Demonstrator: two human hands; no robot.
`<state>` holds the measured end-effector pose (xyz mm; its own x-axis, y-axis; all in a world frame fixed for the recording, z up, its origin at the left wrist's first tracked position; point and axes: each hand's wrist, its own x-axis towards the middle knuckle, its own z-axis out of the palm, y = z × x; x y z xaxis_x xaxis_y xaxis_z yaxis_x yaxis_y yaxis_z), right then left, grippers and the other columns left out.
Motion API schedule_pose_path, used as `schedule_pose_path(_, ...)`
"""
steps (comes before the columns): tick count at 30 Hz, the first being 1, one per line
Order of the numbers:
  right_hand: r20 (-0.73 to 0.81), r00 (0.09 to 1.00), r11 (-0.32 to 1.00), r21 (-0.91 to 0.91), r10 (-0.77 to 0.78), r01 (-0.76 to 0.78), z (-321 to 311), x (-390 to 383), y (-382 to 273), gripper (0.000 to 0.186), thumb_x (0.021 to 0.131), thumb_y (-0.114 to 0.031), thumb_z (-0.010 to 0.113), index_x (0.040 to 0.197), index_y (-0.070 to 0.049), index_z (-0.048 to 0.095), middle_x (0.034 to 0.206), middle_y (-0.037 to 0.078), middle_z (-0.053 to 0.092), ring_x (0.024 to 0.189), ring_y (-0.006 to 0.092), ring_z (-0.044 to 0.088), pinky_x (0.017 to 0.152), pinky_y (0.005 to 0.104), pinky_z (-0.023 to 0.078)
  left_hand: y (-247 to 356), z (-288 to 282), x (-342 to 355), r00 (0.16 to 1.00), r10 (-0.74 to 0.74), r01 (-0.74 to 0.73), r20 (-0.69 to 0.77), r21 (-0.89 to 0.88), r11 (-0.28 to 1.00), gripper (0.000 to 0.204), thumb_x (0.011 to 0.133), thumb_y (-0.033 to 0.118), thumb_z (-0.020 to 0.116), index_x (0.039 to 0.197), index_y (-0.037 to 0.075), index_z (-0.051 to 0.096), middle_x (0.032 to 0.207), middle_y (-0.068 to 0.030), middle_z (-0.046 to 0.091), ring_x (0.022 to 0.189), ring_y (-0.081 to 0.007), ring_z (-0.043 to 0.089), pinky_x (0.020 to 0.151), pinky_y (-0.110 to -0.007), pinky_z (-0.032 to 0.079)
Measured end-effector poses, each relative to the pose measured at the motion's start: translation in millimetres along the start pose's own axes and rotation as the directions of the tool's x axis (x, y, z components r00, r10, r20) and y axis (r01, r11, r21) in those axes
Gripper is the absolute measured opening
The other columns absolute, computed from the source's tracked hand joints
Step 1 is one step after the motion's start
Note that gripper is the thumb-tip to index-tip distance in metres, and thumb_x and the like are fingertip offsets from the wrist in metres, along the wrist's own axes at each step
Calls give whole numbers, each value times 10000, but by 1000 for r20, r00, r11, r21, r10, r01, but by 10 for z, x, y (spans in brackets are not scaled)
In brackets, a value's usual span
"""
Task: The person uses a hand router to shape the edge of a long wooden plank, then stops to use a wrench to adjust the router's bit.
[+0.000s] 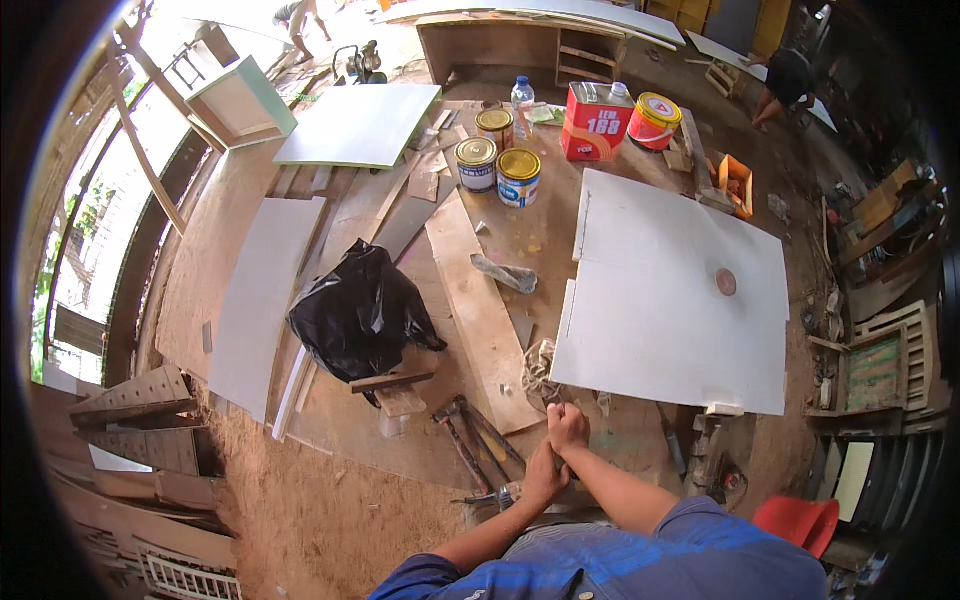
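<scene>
My right hand (569,427) is closed in a fist at the near edge of the worktable, and my left hand (544,476) is closed just below it, touching it. Whatever they hold is hidden by the fingers. Just beyond the fists lies a crumpled cloth (540,362). To their left are wooden-handled hammers (462,450), partly overlapping. A long plywood strip (480,300) runs away from me, and a large white board (660,290) with a round brown disc (725,282) on it lies to the right.
A black plastic bag (362,310) sits left of centre. Paint cans (518,178), a red rectangular tin (597,122) and a water bottle (523,94) stand at the back. More white panels (262,300) lie left. A red plastic chair (800,525) is near my right side. Another person (788,78) is far right.
</scene>
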<state>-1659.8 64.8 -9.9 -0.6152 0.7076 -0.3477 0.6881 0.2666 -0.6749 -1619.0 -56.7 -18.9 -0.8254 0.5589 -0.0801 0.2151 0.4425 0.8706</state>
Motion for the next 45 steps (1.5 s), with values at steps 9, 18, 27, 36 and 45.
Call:
schedule_pose_path(9,18,997,991,-112,75,-73,32,5,103,456,985,-414,556,865,0,708,951,294,714,951,521,670,864,584,516,28,19,-71,992,-84,77,98,73,994,724,808,115,744,1461,10,451,1320,-219,622,1230,-410,591,1066,-539,406)
schedule_pose_path(18,-27,999,990,-140,21,-24,88,68,142,476,993,-404,512,862,1,725,952,293,722,949,528,677,881,589,521,-4,46,-49,990,-90,80,109,91,993,728,815,124,726,1480,9,453,1310,-217,631,1247,-387,595,1074,-527,404)
schedule_pose_path(27,-23,999,985,-163,45,-48,140,45,71,478,992,-413,496,886,-9,727,988,292,728,960,529,676,900,616,506,-134,62,-89,980,-150,134,129,123,983,702,818,137,713,1466,28,466,1294,-211,651,1287,-371,583,1091,-531,403)
schedule_pose_path(36,-43,998,973,-226,45,-53,156,39,208,455,1015,-373,484,879,-8,720,945,288,729,944,535,669,894,607,504,91,-5,-95,973,-197,193,121,39,980,720,834,155,722,1497,66,455,1315,-195,641,1294,-356,576,1087,-533,392)
schedule_pose_path(45,-52,998,976,-211,46,-56,111,84,50,461,1002,-357,488,886,15,735,928,308,719,924,531,683,868,605,518,39,-3,-40,989,-122,111,89,117,987,761,819,159,747,1509,61,441,1320,-191,640,1308,-353,565,1078,-535,401)
